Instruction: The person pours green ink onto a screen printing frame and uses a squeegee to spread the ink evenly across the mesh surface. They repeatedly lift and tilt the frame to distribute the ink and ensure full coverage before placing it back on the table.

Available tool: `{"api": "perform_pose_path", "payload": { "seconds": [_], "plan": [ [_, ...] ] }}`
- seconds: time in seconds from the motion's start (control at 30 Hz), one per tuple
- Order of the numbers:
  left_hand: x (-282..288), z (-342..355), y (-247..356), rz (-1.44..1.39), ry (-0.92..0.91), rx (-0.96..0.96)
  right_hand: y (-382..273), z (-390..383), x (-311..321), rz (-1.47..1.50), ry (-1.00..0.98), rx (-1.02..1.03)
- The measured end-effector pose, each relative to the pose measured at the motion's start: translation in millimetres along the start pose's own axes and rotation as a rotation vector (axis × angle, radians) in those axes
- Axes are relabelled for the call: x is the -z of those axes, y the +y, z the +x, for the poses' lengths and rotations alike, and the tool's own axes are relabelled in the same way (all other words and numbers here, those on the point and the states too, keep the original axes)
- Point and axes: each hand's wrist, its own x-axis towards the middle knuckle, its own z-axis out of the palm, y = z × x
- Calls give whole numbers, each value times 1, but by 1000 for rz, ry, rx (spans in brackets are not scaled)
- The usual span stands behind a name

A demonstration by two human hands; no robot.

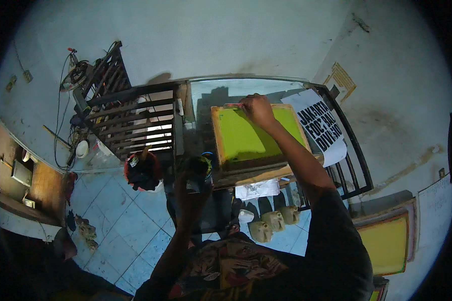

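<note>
My right hand [256,110] is closed on a thin pink strip [232,105] at the top edge of a lime-green, wood-framed screen [256,145], which lies on a worktop. My left hand [186,185], in shadow, is wrapped round a dark container [197,167] with yellow-green inside, left of the screen's lower corner. A blue-rimmed item [208,157] shows just behind that container. A white sheet with large black lettering [324,148] lies to the right of the screen, partly under it.
Dark slatted railings [125,115] flank the worktop. A red bucket [135,178] with dark items sits at the left. Below are beige jugs [273,220] and papers [256,189] on or above the tiled floor [110,220]. More framed screens [381,243] lean at right; a shelf [25,180] is at left.
</note>
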Motion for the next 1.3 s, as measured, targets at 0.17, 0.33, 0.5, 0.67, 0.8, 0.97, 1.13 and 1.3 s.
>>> {"api": "perform_pose_path", "payload": {
  "seconds": [0.17,0.33,0.5,0.67,0.8,0.97,1.13,1.3],
  "plan": [
    [31,-14,12,133,-38,159,2,19,-30,-147,-19,72],
    [38,-22,-1,148,10,129,-5,5,-38,-197,-77,93],
    [35,-14,11,94,-57,120,-20,-34,-18,-55,0,145],
    [29,-7,21,77,-63,154,-54,-80,20,-72,-177,185],
    [22,-15,-6,128,-59,130,-83,-111,45,11,-96,230],
    [18,-11,1,119,-126,82,-101,-136,67,-16,-147,196],
    [7,-15,-7,118,-117,45,-114,-143,83,168,-47,-61],
    [1,-15,-10,153,-232,3,-163,-140,95,366,181,-258]
  ]
}}
